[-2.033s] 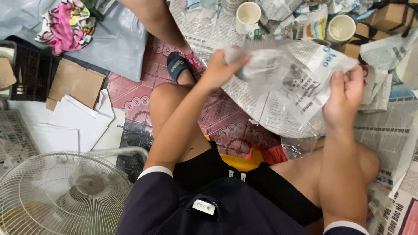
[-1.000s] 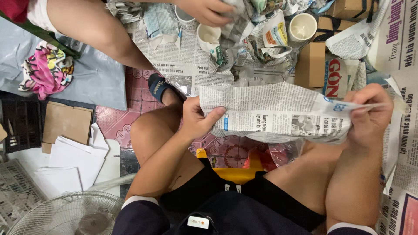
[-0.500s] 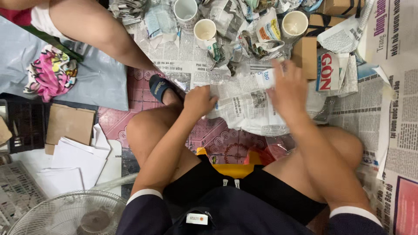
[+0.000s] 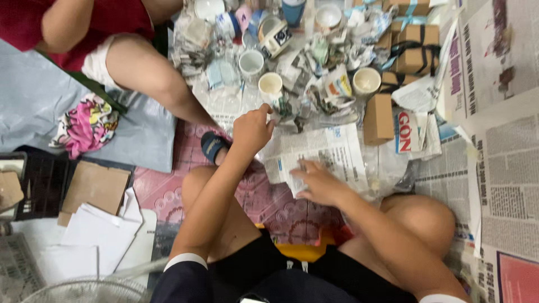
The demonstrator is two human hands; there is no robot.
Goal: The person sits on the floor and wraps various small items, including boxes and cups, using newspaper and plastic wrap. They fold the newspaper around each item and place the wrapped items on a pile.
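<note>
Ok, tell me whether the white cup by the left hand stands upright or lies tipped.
Upright: the white cup shows its round open mouth to the camera, resting on newspaper, with the left hand just below it.

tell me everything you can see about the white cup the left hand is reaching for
The white cup is small, plain and looks ceramic. It stands upright and empty, its pale inside showing, on newspaper-covered floor beside crumpled newspaper. The left hand has its fingertips at the cup's base; whether they touch is unclear. Another similar cup stands just beyond.
</note>
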